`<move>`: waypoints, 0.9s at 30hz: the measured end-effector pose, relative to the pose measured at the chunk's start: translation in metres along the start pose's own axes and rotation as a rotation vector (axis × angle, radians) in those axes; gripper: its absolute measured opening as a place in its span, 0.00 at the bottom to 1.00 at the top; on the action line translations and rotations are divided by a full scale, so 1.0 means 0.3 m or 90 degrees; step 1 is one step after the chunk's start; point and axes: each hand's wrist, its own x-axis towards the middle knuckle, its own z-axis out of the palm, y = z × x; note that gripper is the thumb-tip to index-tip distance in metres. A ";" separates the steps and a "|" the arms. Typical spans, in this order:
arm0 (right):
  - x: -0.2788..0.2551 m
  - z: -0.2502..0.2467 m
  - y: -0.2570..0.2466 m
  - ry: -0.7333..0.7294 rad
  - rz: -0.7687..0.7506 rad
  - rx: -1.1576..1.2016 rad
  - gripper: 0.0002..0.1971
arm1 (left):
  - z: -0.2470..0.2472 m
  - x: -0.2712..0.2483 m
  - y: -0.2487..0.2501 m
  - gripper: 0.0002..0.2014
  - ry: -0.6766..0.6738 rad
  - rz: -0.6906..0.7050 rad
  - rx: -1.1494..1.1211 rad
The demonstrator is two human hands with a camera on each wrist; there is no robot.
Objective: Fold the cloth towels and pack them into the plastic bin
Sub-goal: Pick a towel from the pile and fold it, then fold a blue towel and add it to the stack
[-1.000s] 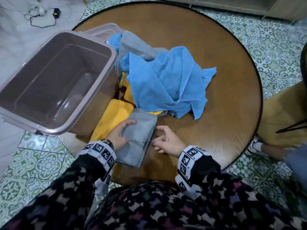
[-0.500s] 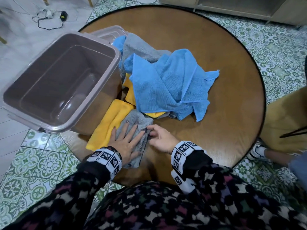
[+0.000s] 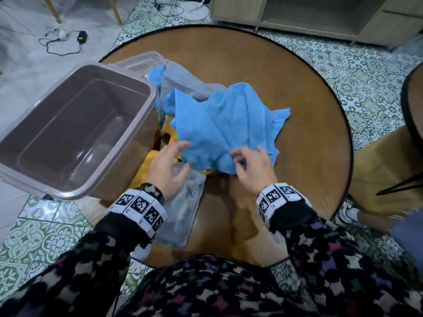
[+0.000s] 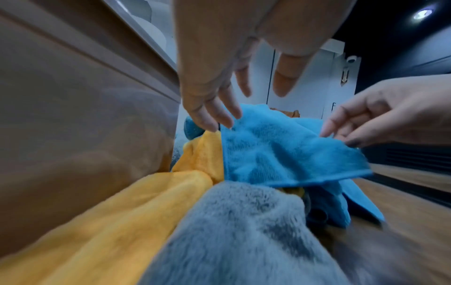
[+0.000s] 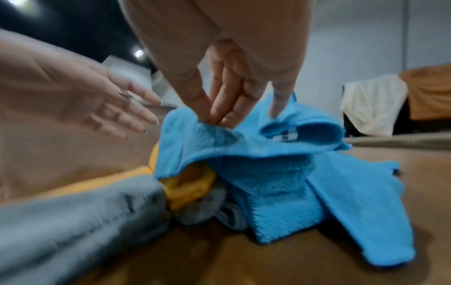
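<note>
An empty brown plastic bin (image 3: 57, 115) stands at the table's left. A crumpled blue towel (image 3: 229, 120) tops the pile mid-table, over a yellow towel (image 3: 143, 170). A folded grey towel (image 3: 183, 213) lies near the front edge, under my left wrist. My left hand (image 3: 183, 156) hovers open with spread fingers, its fingertips at the blue towel's (image 4: 280, 150) near left edge. My right hand (image 3: 240, 156) pinches the near edge of the blue towel (image 5: 280, 183) and lifts it slightly. The lower towels are partly hidden.
Another grey towel (image 3: 180, 83) lies at the pile's back, next to the bin's lid (image 3: 142, 62). The round wooden table (image 3: 297, 110) is bare on its right half. A person's shoe (image 3: 348, 213) and a tan seat (image 3: 384, 170) are at right.
Both hands left the folded grey towel and moved forward to the blue towel. My right hand took hold of its near edge; my left hand lifted off and spread open.
</note>
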 end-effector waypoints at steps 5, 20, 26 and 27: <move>-0.097 -0.021 -0.045 -0.226 -0.024 0.183 0.13 | 0.010 0.102 0.034 0.41 0.077 -0.198 -0.252; -0.185 -0.009 0.205 0.226 0.403 0.392 0.19 | 0.086 -0.043 0.086 0.25 -0.705 0.017 -0.136; -0.213 0.009 0.155 -0.083 0.306 0.565 0.26 | 0.091 -0.049 0.082 0.19 -0.533 -0.079 -0.193; -0.224 0.013 0.145 -0.141 0.261 0.553 0.21 | 0.085 -0.042 0.088 0.16 -0.486 -0.096 -0.242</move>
